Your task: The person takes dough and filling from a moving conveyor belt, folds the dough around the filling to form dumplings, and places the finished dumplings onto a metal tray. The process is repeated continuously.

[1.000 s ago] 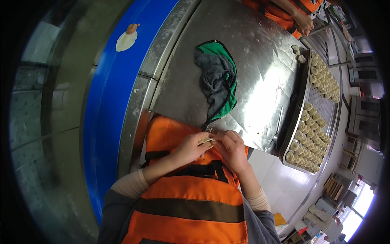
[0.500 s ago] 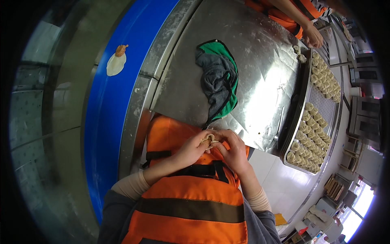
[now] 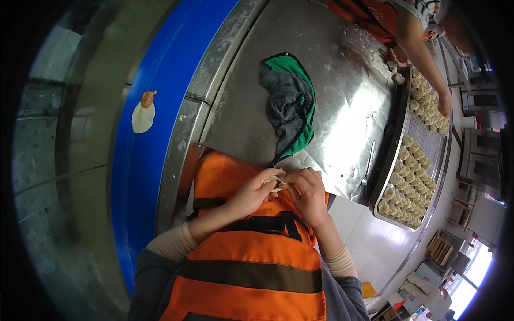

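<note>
The dumpling [image 3: 276,182] sits at the frame centre – pinched between left hand [image 3: 250,191] and right hand [image 3: 307,193], both holding it.

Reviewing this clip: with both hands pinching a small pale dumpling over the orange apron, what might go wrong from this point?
1. The small pale dumpling is held between the left hand and right hand off the floury steel table, above the orange apron; if it slips, it would likely land on the apron.
2. The perforated metal tray of finished dumplings looks nearly full, so placing another may crowd or squash neighbours.
</note>
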### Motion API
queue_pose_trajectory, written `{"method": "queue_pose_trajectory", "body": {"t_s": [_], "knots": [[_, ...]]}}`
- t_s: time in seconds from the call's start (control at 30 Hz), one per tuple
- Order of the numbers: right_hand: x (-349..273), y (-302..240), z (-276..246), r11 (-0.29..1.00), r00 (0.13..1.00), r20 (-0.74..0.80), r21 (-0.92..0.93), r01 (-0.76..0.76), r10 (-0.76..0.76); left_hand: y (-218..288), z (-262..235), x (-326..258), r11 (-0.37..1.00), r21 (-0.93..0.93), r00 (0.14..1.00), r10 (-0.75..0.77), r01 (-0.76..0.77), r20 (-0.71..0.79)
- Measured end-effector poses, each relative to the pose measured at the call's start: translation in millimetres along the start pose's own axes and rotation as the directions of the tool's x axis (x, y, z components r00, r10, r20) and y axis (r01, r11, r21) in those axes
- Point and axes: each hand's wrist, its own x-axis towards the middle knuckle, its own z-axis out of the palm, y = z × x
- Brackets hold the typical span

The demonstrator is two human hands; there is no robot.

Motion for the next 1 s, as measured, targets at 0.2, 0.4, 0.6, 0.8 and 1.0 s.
{"method": "queue_pose_trajectory", "body": {"t_s": [0.2, 0.4, 0.6, 0.8, 1.0], "knots": [[2, -3, 0, 0.998, 0.998, 0.027, 0.038, 0.057, -0.058, -6, 2, -3, 0.963, 0.231, 0.990, 0.141, -0.139, 0.011], [2, -8, 4, 0.991, 0.998, 0.033, 0.126, -0.056, 0.052, 13, 8, -2, 0.989, 0.149, 0.999, 0.023, -0.016, -0.047], [5, -9, 0, 0.998, 0.998, 0.031, 0.039, 0.053, -0.054, -3, 8, -1, 0.857, 0.396, 0.923, 0.380, -0.329, -0.055], [7, -13, -2, 0.996, 0.993, 0.081, 0.002, 0.091, -0.091, 6, 8, -3, 0.652, 0.703, 0.915, 0.403, -0.286, -0.001], [1, -3, 11, 0.987, 1.000, 0.005, 0.160, -0.019, 0.019, 5, 6, -4, 0.983, -0.117, 0.986, 0.127, -0.139, -0.109]]}}
